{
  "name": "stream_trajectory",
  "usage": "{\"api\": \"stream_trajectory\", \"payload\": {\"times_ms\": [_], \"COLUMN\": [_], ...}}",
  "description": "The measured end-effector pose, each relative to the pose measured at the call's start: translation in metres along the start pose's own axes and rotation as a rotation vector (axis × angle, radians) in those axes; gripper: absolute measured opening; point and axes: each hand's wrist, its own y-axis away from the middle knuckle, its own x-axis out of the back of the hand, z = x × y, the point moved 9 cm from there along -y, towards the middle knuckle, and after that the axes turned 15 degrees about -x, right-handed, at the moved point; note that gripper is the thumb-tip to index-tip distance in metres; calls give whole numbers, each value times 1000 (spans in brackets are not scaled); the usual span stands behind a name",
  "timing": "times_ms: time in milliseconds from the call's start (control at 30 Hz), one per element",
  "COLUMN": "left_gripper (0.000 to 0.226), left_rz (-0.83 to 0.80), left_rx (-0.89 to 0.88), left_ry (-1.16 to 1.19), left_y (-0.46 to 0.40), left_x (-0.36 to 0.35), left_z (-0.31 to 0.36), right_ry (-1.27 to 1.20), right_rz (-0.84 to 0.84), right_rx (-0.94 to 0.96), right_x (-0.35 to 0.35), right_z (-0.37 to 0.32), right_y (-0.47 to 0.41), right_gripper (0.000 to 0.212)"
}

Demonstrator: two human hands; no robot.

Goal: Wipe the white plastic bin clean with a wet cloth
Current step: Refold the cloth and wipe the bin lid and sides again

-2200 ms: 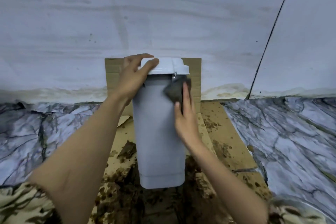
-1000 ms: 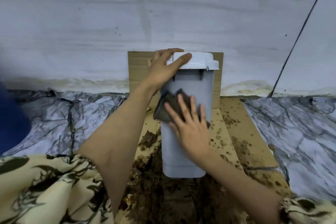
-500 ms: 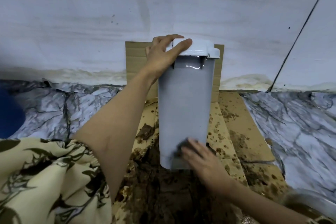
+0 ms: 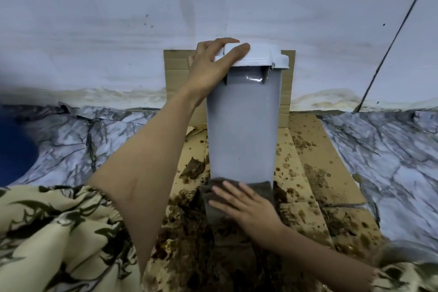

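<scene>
Right hand [image 4: 246, 206]: fingers flat and spread, pressing the dark wet cloth [image 4: 237, 191] against the bin's base
Bin [image 4: 241, 125]: upright on stained cardboard [image 4: 315, 173], near its far edge
Left hand [image 4: 211, 66]: gripping the lid [image 4: 263, 54], thumb across the top

Pale grey-white bin [image 4: 241, 130], dark grey cloth [image 4: 259, 188], brown-spattered tan cardboard [image 4: 315, 161], cream black-patterned sleeve [image 4: 47, 232].
</scene>
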Motion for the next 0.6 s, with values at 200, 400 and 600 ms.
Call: {"api": "stream_trajectory", "payload": {"times_ms": [200, 400, 600], "left_gripper": [39, 41, 27], "left_rz": [25, 29, 8], "left_rx": [12, 21, 40], "left_ry": [15, 2, -1], "left_y": [-7, -15, -23], "left_x": [-3, 1, -2], "left_z": [0, -7, -8], "right_ry": [-410, -351, -3], "right_rz": [248, 337, 66], "right_rx": [-643, -470, 68], "right_x": [65, 53, -24], "right_z": [129, 56, -23], "right_y": [-53, -77, 9], "right_gripper": [64, 68, 71]}}
